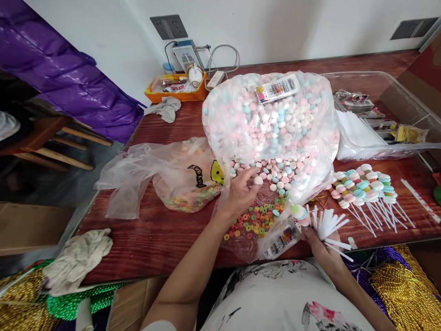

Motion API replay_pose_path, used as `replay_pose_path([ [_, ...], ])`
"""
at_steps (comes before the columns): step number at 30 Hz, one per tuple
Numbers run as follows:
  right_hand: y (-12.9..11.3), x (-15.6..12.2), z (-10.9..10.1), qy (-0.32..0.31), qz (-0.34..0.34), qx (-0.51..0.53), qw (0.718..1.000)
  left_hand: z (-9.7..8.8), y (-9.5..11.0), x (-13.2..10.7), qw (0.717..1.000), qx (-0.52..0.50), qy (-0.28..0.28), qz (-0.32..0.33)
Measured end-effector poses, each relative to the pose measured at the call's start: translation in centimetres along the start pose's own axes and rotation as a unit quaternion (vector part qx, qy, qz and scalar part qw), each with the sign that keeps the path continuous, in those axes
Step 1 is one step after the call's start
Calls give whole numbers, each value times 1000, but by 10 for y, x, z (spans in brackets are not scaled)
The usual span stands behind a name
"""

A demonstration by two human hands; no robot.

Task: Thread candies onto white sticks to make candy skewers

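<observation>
My left hand (241, 191) is closed in a pinch on a white marshmallow (258, 180), above loose pink, blue and white marshmallows (280, 177) at the mouth of a big clear bag (237, 115). Small coloured ring candies (257, 219) lie spread just below that hand. Near the table's front edge, my right hand (324, 248) grips a bundle of white sticks (327, 224). At its thumb is a short stack of marshmallows (300, 214) in white, blue and pink with a green piece; its own stick is hidden. Finished-looking marshmallow skewers (365, 186) lie piled to the right.
A printed plastic bag of ring candies (186, 184) lies left of my left hand. A clear bin (379, 76) with packets stands back right, an orange tray (175, 95) back left. Crumpled gloves (81, 257) hang at the front-left edge; bead strings (403, 285) lie below.
</observation>
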State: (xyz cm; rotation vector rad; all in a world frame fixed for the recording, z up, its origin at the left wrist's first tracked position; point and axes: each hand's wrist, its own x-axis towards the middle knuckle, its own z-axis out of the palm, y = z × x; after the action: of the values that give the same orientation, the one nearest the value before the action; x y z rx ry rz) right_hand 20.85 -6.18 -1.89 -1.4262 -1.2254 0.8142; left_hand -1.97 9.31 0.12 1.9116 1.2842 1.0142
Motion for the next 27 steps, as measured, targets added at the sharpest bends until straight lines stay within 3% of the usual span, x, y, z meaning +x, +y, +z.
replay_pose_path([
  [4, -9, 11, 10, -104, -63, -44, 992, 6, 24, -37, 972, -201, 106, -57],
  [7, -5, 12, 16, -145, -89, -56, 984, 9, 31, -51, 960, -233, 147, -44],
  [11, -1, 11, 16, -181, -117, -82, 973, 2, 35, -60, 980, -156, 125, -21],
  [14, -4, 12, 13, -193, -120, -87, 970, -5, 38, -64, 976, -196, 83, -32],
  [18, -11, 16, 13, -191, -135, -95, 968, -6, 37, -67, 949, -296, 63, -87],
  [23, -15, 15, 16, -183, -154, -104, 965, 2, 29, -65, 890, -400, 92, -199],
  [27, -10, 10, 19, -185, -139, -91, 969, 5, 24, -66, 853, -453, 111, -234],
])
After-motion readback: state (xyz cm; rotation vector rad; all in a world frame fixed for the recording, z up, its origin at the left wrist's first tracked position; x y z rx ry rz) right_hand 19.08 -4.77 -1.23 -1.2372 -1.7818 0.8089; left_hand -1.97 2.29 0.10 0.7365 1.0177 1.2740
